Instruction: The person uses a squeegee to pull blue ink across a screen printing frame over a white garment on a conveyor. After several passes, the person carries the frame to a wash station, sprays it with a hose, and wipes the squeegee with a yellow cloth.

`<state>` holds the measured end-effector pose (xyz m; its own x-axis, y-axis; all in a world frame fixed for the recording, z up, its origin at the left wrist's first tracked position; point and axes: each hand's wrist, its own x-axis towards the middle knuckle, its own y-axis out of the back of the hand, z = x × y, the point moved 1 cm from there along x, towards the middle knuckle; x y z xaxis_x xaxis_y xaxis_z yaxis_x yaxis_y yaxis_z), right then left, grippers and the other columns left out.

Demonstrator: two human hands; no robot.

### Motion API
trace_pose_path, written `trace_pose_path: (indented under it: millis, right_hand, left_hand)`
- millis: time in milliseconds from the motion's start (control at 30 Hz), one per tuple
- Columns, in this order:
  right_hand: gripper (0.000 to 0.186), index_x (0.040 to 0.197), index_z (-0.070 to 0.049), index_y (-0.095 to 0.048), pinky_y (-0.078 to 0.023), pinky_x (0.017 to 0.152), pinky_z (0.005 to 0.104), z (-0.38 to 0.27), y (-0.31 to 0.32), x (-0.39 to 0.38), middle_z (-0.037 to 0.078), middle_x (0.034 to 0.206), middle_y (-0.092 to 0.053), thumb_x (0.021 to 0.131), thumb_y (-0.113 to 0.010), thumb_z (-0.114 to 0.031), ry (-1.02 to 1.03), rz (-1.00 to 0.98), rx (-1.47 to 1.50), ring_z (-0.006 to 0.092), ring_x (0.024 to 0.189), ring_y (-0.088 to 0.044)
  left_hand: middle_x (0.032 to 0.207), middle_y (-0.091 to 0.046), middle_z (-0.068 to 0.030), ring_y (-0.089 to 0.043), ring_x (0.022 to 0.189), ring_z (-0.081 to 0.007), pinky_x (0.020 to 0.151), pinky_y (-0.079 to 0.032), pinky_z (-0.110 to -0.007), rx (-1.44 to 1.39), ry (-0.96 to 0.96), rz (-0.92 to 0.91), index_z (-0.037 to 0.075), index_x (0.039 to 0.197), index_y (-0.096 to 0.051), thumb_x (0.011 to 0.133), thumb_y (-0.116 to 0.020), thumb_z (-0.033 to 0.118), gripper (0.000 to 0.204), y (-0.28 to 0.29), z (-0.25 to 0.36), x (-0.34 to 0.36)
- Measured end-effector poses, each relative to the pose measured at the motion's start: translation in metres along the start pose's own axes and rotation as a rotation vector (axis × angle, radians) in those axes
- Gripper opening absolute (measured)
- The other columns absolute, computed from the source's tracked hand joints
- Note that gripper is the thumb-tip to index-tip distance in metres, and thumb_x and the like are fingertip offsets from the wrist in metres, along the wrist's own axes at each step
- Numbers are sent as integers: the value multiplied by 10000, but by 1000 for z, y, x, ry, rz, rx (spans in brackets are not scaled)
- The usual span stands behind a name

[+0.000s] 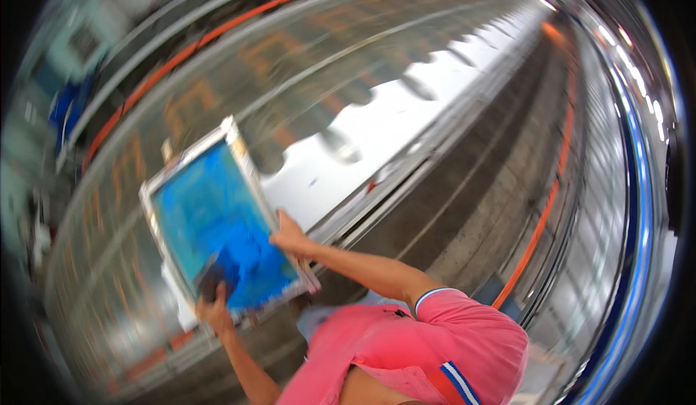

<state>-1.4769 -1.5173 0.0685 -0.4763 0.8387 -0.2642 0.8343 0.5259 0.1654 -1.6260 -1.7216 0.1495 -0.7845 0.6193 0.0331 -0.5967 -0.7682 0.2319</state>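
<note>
A screen-printing frame (245, 160) with a pale, stained rim lies tilted over the long table in front of me. Its mesh (199, 198) is blue-green, and a pool of wet bright blue ink (264, 274) covers the near part. My left hand (215, 314) is closed on a dark squeegee (211, 277), which rests at the ink's left edge inside the frame. On the frame's right side, my right hand (291, 237) grips the rim. Motion blurs the picture, so the squeegee's lower edge is unclear.
White pieces with scalloped edges (377, 133) lie in a row along the table's right side. The long printing table (304, 50) has faint orange marks. An orange rail (552, 195) runs along another table beyond the dark aisle floor (464, 202) on the right.
</note>
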Motion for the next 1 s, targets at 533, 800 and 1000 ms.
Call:
trace_pose_path:
  millis: [533,800,1000]
  right_hand:
    - [656,1281,68,-498,-482,825,321,93,584,-166,163,1025,-645,660,-644,-84,311,638,246,215,910,-600]
    - [322,1039,35,-633,-407,616,268,211,868,-278,14,794,-577,891,-602,-249,32,1249,236,98,725,-505]
    - [288,901,-30,-644,-410,555,257,256,945,-406,-40,745,-560,953,-568,-303,121,1830,549,74,653,-512]
  left_hand:
    - [1106,-582,-192,-596,945,-262,822,-513,-400,-380,-36,-319,-118,1169,-505,859,-738,329,592,-459,145,-90]
    - [930,-676,-109,-667,776,-231,693,-566,-382,-602,342,-1048,-46,1057,-646,812,-724,89,290,-853,172,-220]
    - [914,-685,-80,-662,783,-178,723,-557,-337,-328,582,-1648,-34,1005,-678,809,-736,61,226,-1075,239,-331]
